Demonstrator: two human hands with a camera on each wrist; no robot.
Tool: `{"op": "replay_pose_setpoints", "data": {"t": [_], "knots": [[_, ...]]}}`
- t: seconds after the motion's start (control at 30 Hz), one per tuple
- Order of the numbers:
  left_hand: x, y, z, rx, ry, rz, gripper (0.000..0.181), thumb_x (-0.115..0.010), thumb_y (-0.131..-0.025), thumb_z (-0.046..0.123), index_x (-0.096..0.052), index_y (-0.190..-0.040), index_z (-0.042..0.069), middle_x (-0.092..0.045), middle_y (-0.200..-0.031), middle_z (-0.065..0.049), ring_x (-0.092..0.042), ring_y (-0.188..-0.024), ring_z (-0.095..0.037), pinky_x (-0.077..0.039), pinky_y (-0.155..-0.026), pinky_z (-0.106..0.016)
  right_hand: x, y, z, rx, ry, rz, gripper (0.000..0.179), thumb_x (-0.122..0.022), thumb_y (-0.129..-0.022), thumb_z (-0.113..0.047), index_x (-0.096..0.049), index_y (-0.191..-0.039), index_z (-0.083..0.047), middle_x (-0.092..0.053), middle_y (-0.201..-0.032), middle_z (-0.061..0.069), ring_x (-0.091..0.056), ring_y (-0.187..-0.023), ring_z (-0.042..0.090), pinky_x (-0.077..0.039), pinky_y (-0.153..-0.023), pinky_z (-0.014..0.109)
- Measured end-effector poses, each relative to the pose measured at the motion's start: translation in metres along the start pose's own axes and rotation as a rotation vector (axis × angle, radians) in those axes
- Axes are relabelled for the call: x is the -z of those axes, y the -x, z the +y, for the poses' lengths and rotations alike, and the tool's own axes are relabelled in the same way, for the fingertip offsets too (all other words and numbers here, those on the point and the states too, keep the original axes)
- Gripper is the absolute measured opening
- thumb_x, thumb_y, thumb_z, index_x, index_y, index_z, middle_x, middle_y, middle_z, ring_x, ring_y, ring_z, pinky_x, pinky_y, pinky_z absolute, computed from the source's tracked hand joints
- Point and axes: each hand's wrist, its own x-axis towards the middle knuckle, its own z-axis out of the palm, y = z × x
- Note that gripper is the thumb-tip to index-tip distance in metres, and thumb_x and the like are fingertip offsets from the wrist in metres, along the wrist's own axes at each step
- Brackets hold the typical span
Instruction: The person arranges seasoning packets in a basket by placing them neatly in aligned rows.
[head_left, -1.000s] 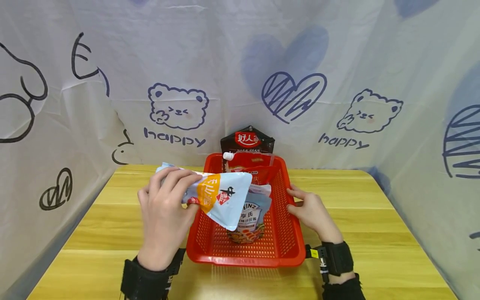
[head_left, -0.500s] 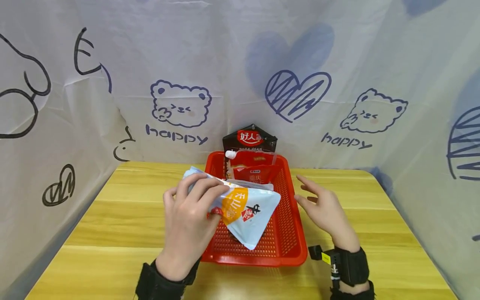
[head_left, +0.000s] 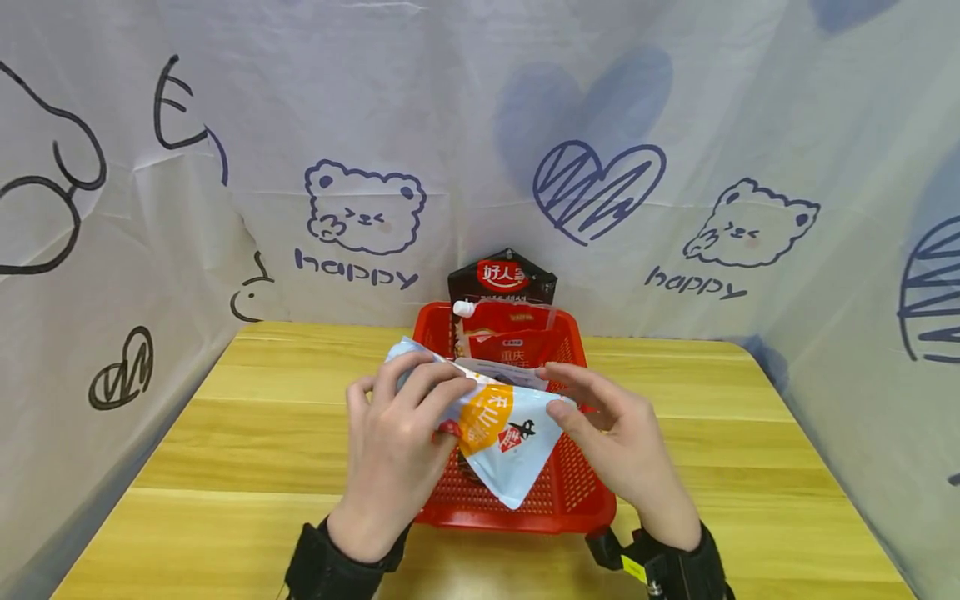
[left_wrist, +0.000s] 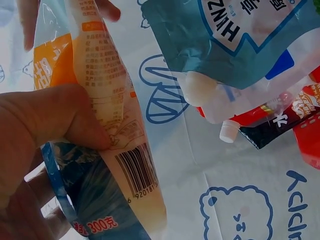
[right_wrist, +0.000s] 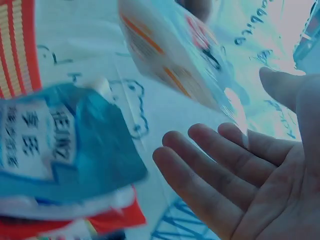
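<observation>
My left hand [head_left: 397, 454] grips a light blue and orange salt bag [head_left: 513, 458] by one end, tilted above the red plastic basket [head_left: 517, 523]. In the left wrist view the thumb presses on the bag's back, beside a barcode [left_wrist: 136, 171]. My right hand [head_left: 622, 437] is at the bag's far corner, which lies between thumb and fingers. The right wrist view shows its fingers [right_wrist: 215, 170] spread and nearly straight; whether they touch the bag cannot be told. A blue-green Heinz pouch [right_wrist: 100, 145] stands in the basket, mostly hidden from the head view by the bag.
Behind the bag, a red pouch with a white spout cap [head_left: 464, 309] stands in the basket, near another red pouch [head_left: 517, 346]. A black pouch [head_left: 502, 279] rises at the basket's back. Wooden table [head_left: 262, 417] surrounds it, with a drawn-on white cloth [head_left: 480, 125] behind.
My left hand has carried the salt bag rightward over the basket, covering the Heinz pouch. My right hand has left the basket's right rim and come to the bag's corner.
</observation>
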Motion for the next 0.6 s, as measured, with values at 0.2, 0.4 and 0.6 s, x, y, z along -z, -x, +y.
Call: {"op": "replay_pose_setpoints", "data": {"t": [0.2,0.4,0.6], "knots": [[-0.001,0.001,0.003,-0.024,0.007,-0.012,0.043,-0.095,-0.068,0.0,-0.08,-0.106,0.014,-0.074,-0.11,-0.003,-0.058,-0.119,-0.03,-0.042,-0.086,-0.056,-0.018,-0.001,0.0,-0.088,-0.09,-0.07,0.048,-0.083,-0.088,-0.01,-0.067,-0.134,-0.007,-0.07,-0.13,0.011,-0.072,-0.097,0.021,-0.063,-0.077,0.032],[-0.003,0.002,0.004,-0.04,0.007,-0.031,0.042,-0.096,-0.069,0.002,-0.08,-0.106,0.014,-0.074,-0.111,-0.004,-0.057,-0.12,-0.031,-0.041,-0.088,-0.057,-0.027,-0.002,-0.003,-0.232,-0.101,-0.058,0.049,-0.089,-0.085,-0.021,-0.072,-0.129,-0.011,-0.073,-0.122,0.012,-0.072,-0.091,0.022,-0.063,-0.073,0.031],[-0.004,0.002,0.003,-0.049,0.0,-0.067,0.048,-0.095,-0.07,0.001,-0.078,-0.113,0.015,-0.073,-0.117,-0.004,-0.055,-0.123,-0.03,-0.043,-0.09,-0.06,-0.031,-0.001,-0.004,-0.252,-0.102,-0.015,0.043,-0.089,-0.084,-0.02,-0.076,-0.124,-0.013,-0.074,-0.106,0.014,-0.071,-0.079,0.021,-0.063,-0.066,0.033]]}}
